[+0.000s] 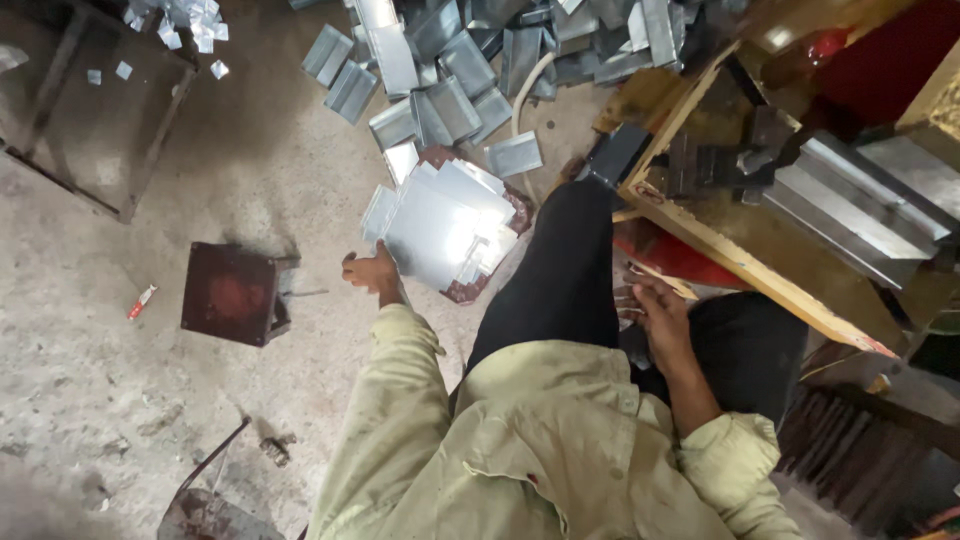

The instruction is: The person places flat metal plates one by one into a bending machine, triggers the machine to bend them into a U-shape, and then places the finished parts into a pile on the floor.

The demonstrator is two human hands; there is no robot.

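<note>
Right hand point(662, 318): resting on the person's knee, fingers spread loose, gripping nothing, just right of the stack of flat metal sheets point(440, 232).
Left hand point(372, 271): reaching out to the stack's near left corner, fingers curled at the edge of the sheets; whether it truly grips them, cannot tell.
Stack: pale, shiny sheets piled on the concrete floor point(120, 380), just beyond the black trouser leg point(560, 270).
Rust-red metal block point(232, 293): on the floor, left of the stack, near the left hand.
Wooden bench point(760, 260): right of the stack, carrying a grey metal tool.
Heap of bent metal channels point(470, 60): scattered beyond the stack, farthest out.
</note>
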